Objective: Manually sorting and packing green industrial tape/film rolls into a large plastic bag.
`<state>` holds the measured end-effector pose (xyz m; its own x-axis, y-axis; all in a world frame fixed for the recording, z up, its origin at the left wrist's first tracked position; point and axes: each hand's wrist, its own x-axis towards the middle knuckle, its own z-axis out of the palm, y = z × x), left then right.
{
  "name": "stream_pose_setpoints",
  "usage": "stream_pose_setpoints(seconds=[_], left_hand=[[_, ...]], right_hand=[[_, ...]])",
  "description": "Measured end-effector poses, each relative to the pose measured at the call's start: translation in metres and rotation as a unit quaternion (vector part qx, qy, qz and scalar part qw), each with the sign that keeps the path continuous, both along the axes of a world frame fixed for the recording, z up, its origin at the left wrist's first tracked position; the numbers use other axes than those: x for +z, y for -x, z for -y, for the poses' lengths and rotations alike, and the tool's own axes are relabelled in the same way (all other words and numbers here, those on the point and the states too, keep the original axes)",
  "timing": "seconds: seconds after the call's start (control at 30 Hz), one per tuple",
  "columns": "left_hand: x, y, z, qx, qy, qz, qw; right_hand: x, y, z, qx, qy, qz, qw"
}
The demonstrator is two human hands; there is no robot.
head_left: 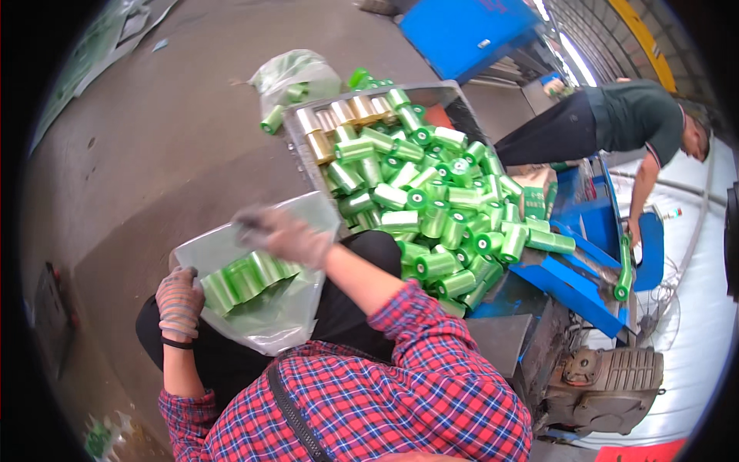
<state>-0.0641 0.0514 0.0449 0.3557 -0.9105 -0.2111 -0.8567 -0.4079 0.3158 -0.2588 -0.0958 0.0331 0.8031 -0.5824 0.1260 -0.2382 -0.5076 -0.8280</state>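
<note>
A clear plastic bag (265,312) lies on the person's lap with a row of rolls (248,279) inside it; the left hand (179,302) grips its left edge and the right hand (283,235) is at its upper rim. Behind and to the right of the bag stands a metal tray (302,142) heaped with loose rolls (431,208), and behind the tray's far left corner a second bag (292,77) lies on the floor. Right of the heap sits a machine (585,289), where another person (616,123) bends over it.
</note>
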Motion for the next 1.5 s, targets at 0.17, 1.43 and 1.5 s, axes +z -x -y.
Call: stream_pose_setpoints(seconds=[0.17,1.43,1.5], left_hand=[[-0.018,0.014,0.01,-0.001,0.009,0.074,0.997],[-0.052,0.159,-0.002,-0.305,-0.318,-0.262,0.858],[-0.049,0.154,-0.001,-0.38,-0.218,-0.264,0.859]], right_hand=[[0.006,0.203,0.076,-0.386,0.161,-0.232,0.878],[-0.143,-0.036,-0.021,-0.249,-0.142,-0.512,0.81],[-0.152,-0.002,0.007,-0.29,-0.143,-0.556,0.766]])
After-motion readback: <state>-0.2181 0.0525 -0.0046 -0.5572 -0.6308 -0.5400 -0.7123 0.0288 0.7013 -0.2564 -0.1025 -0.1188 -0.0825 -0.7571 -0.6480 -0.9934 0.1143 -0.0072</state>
